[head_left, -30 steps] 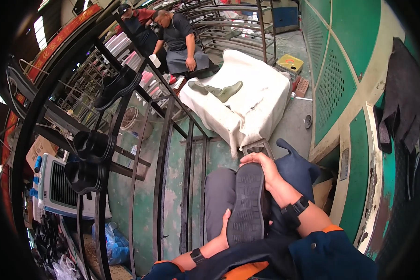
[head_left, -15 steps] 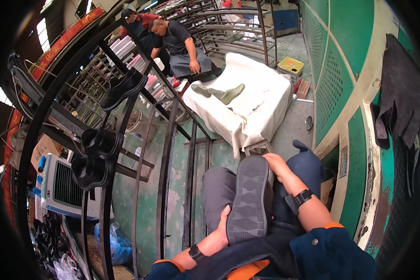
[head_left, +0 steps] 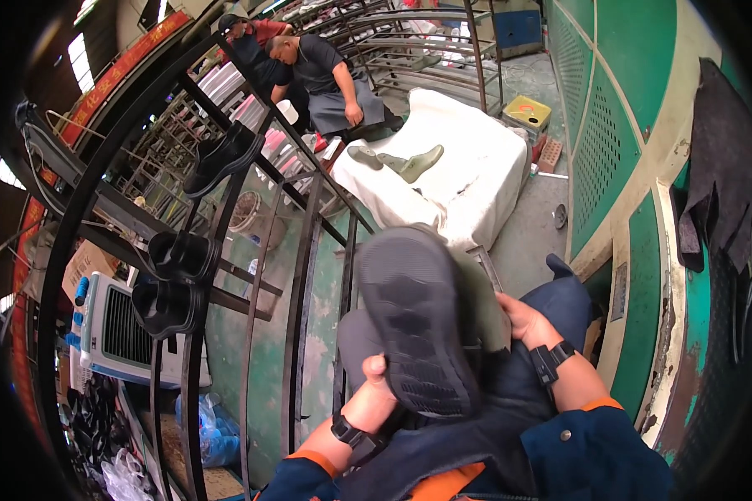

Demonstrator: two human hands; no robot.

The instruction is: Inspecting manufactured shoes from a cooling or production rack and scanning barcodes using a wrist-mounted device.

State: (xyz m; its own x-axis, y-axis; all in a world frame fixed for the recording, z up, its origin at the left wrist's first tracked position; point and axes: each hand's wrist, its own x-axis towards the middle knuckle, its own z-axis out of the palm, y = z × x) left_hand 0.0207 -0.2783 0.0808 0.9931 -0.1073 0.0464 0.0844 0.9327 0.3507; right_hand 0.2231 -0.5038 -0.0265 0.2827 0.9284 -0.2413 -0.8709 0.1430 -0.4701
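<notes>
A black shoe (head_left: 418, 309) is raised over my lap with its dark ridged sole turned toward me and the rounded toe end pointing away. My left hand (head_left: 369, 401) grips it low on the left side, near the heel. Behind its right edge is an olive-green piece (head_left: 483, 302) that looks like a shoe last. My right hand (head_left: 522, 319) is closed on the outer side of this piece. Whether it sits inside the shoe or beside it cannot be told, as the sole hides the join. Watch-like bands circle both my wrists.
Ahead, a white cloth-covered stand (head_left: 451, 125) bears olive-green shoe-last-like forms (head_left: 414, 164). A black metal rack (head_left: 305, 275) holding black shoes (head_left: 184, 255) rises on the left. Green cabinets (head_left: 602, 159) line the right. Two people (head_left: 322, 83) are at the back.
The shoe has been raised closer and its toe has swung left. My right hand has shifted from the toe area to the olive-green piece, which now shows at the right.
</notes>
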